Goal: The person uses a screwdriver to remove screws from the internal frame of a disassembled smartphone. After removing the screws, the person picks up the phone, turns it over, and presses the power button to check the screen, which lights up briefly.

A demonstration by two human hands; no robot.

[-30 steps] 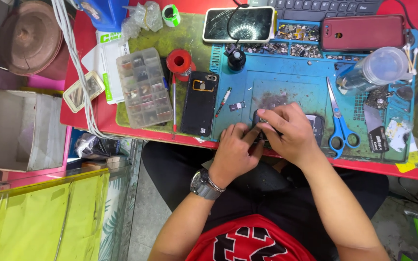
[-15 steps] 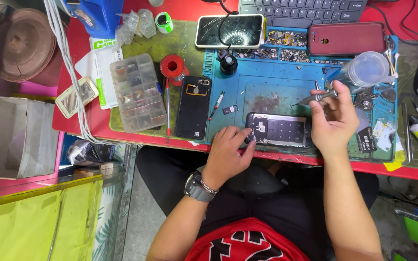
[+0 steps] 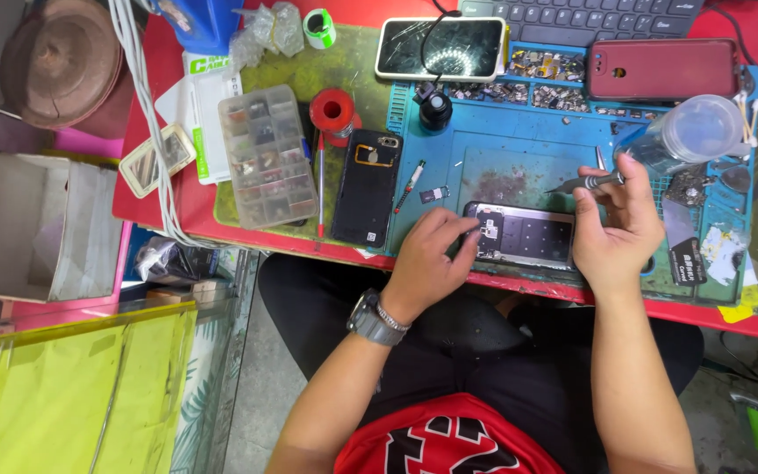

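A red tabletop fills the upper part of the frame, with a blue mat spread over its right half. On the mat's lower middle lies an opened phone, back panel off, its long axis running left to right along the near edge of the tabletop; the end with the small exposed parts points left, toward the left hand.

The left hand rests at that left end, its fingers together and pressed onto the phone's left edge, holding it flat. A metal watch sits on that wrist.

The right hand hangs over the phone's right end, just above and to the right of it. Its fingers are clamped on tweezers, whose tips point left and slightly down, lifted clear of the phone. The tweezers lie roughly parallel to the phone's long axis.

Left of the mat, a black phone back lies upright in the frame on a green mat, beside a clear parts box and a red spool. At the top of the frame sit a cracked phone and a red phone. A clear plastic tub stands just right of the tweezers.
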